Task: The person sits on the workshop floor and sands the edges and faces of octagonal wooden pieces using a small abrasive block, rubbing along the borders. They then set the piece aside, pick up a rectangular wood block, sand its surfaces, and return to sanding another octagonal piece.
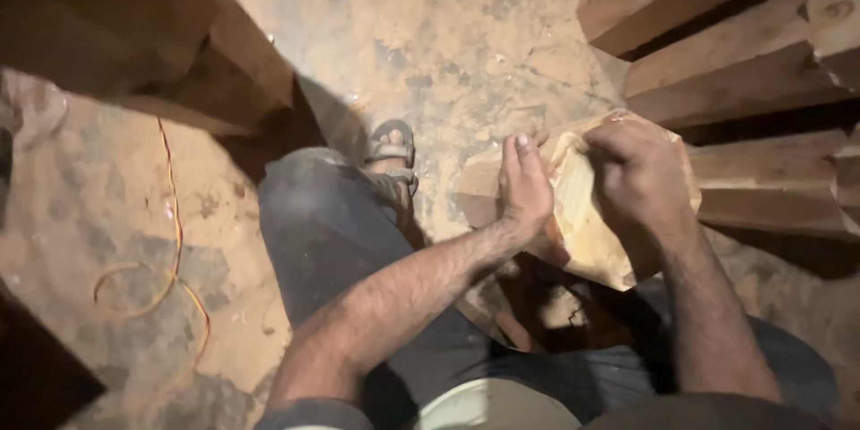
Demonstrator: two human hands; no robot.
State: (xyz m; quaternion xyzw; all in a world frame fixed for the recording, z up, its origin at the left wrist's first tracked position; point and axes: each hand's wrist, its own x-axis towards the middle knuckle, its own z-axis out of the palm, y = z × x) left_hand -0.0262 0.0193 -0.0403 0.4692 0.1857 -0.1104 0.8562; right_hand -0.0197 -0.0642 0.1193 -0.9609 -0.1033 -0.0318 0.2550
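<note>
You're gripping a pale, rough-cut chunk of carved wood point(587, 215) with both hands. Your left hand point(524, 184) is pressing flat against its near face, fingers point(518, 150) stretched upward, thumb out of sight. Your right hand point(640, 175) is clenching over its top edge, fingers curled around the wood. The chunk is sitting between both sets of fingers, above your dark-trousered knee point(331, 233). Beyond your right fingers, stacked reddish-brown timber beams point(761, 81) are lying. Left of your left fingers, a sandalled foot point(392, 148) is resting on the dusty concrete floor point(448, 36).
</note>
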